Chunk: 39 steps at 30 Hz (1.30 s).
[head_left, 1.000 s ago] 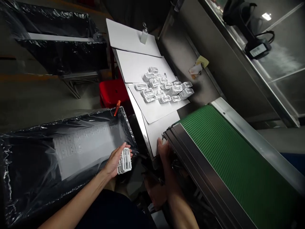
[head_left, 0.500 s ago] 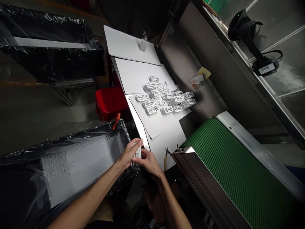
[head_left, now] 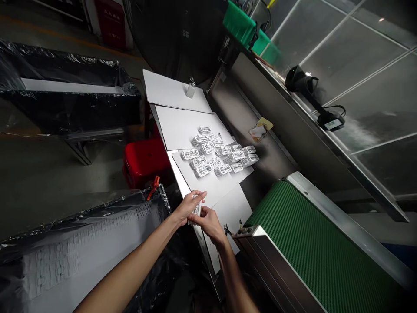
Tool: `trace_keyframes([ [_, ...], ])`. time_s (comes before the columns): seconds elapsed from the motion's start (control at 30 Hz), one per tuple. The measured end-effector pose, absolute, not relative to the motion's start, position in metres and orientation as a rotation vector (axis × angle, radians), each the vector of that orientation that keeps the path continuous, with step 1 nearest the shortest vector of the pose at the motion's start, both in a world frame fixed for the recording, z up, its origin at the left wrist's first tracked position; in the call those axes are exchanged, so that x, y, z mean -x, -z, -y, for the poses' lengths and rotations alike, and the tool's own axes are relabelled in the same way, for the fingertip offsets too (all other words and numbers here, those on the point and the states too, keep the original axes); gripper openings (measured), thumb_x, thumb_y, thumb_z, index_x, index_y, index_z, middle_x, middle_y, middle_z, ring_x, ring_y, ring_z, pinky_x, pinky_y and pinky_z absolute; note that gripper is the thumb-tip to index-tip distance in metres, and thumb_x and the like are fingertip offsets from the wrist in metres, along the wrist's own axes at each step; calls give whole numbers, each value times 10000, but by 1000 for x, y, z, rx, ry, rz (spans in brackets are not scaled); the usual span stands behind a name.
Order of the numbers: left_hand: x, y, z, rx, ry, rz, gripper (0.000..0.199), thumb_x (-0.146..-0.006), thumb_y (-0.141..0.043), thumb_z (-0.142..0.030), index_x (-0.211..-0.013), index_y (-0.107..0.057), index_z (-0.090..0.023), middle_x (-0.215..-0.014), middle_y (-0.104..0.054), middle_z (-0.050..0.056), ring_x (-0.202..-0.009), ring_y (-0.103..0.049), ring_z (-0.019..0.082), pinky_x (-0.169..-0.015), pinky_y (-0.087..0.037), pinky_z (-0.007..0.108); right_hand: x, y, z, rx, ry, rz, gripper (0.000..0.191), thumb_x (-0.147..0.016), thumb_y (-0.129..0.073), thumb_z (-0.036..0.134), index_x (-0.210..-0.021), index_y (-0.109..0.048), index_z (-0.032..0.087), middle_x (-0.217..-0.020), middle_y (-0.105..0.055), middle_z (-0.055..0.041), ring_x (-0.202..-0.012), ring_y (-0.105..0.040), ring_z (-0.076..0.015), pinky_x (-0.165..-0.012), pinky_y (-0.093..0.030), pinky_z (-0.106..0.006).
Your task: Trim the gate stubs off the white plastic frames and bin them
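A small stack of white slotted plastic parts (head_left: 196, 209) is held between my two hands, over the near left edge of the table. My left hand (head_left: 189, 206) closes round it from the left, thumb across the top. From the right, my right hand (head_left: 208, 221) grips its lower end with thumb and fingers. Beyond the hands, several similar stacks of white parts (head_left: 224, 169) stand grouped on a white sheet (head_left: 211, 193). Some fingers are hidden behind the parts.
A green conveyor belt (head_left: 312, 243) runs at the right. Black-lined bins (head_left: 107, 226) with white parts, and a red stool (head_left: 145, 158), stand left. Pliers (head_left: 227, 230) lie near my right hand. A dispenser bottle (head_left: 191, 89) and a scanner (head_left: 309, 93) are farther back.
My view has tilted up, so the table and stacks appear lower. Both hands, still holding the parts, have shifted slightly right toward the table.
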State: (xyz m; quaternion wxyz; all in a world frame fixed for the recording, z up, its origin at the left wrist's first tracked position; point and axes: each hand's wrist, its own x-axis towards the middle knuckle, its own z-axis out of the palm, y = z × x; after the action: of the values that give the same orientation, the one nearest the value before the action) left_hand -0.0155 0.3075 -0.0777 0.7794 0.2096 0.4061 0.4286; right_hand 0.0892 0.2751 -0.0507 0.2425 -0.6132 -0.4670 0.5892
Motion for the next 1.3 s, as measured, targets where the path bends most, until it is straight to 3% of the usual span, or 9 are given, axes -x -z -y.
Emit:
trace_keyframes([
  [0.17,14,81,-302,-493,-1032,-988,612,-694,-693,-505,-1170,-463,-196,-940,-583,74,-788,-603,180,-687,-481,278,-90,55,-284,1967,-1194,1543,295,-668,-642,391,-795,-578,133,-738,-646,-50,-675,-580,-170,-570,-402,-235],
  [0.27,8,92,-293,-544,-1130,-1142,647,-640,-758,-435,-1162,-487,-163,-995,-593,100,-925,-580,218,-792,-450,288,-85,59,-286,2140,-893,1565,305,-713,-593,417,-840,-557,141,-713,-628,-82,-689,-574,-216,-588,-374,-275],
  [0.47,6,108,-296,-569,-1235,-1198,410,-688,-700,-388,-984,-560,-141,-903,-652,97,-841,-613,224,-787,-456,310,-71,61,-290,2129,-691,1695,296,-794,-505,359,-985,-533,135,-863,-627,-123,-794,-586,-242,-667,-390,-312],
  [0.63,31,100,-303,-583,-1179,-1065,438,-698,-696,-359,-1034,-562,-111,-952,-659,113,-861,-618,225,-767,-473,309,-90,59,-298,1671,-1395,1478,408,-719,-626,392,-1052,-572,162,-913,-643,-53,-784,-598,-168,-696,-449,-271],
  [0.73,43,96,-305,-590,-1087,-963,460,-691,-707,-357,-1048,-580,-97,-947,-667,128,-842,-626,234,-740,-482,318,-99,64,-302,1586,-1553,1259,415,-714,-626,415,-1006,-601,121,-871,-642,-57,-745,-594,-149,-670,-462,-260],
  [0.9,41,96,-311,-610,-1023,-1020,477,-674,-715,-341,-1061,-593,-90,-966,-662,130,-924,-606,256,-784,-467,322,-94,76,-302,1704,-1330,1245,315,-711,-622,406,-865,-599,132,-722,-593,-10,-615,-509,-115,-581,-406,-236],
  [1.03,25,95,-315,-660,-1063,-1180,462,-649,-727,-334,-1053,-594,-154,-964,-655,91,-964,-585,262,-806,-457,320,-83,82,-300,1854,-1010,1315,264,-741,-599,417,-815,-570,165,-643,-530,14,-571,-438,-118,-579,-354,-253],
  [1.17,10,90,-322,-797,-1146,-1363,504,-590,-773,-326,-1031,-573,-189,-904,-649,59,-850,-604,242,-744,-465,305,-70,90,-300,1816,-598,1580,215,-846,-446,361,-858,-544,171,-766,-582,-47,-665,-502,-157,-639,-391,-281],
  [1.3,9,89,-335,-793,-1173,-1404,445,-601,-760,-394,-932,-566,-167,-788,-630,45,-701,-589,210,-627,-456,281,-60,93,-306,1707,-537,1547,253,-818,-459,272,-1028,-528,149,-892,-605,-90,-788,-559,-182,-702,-447,-298],
])
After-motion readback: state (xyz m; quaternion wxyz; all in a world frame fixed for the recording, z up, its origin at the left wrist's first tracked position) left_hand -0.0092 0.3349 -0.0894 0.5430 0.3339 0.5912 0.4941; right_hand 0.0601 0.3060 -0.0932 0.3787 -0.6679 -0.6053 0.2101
